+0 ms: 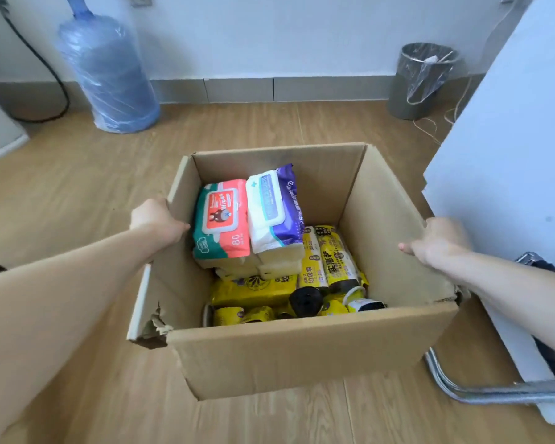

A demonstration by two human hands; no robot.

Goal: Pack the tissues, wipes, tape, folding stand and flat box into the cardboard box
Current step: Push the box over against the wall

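Note:
An open cardboard box [302, 357] sits on the wooden floor in the middle of the head view. My left hand [156, 221] grips its left wall and flap. My right hand [436, 240] grips its right wall. Inside, a red and green wipes pack [221, 219] lies next to a white and purple wipes pack [274, 209], both on top of pale tissue packs [269, 262]. Yellow packs and rolls of bin bags [330, 257] fill the front and right of the box. I see no tape, folding stand or flat box.
A blue water jug [106, 72] wrapped in plastic stands by the far wall at the left. A grey waste bin [425, 80] with a liner stands at the far right. A white panel [510, 155] and a metal chair leg [481, 390] are close on the right.

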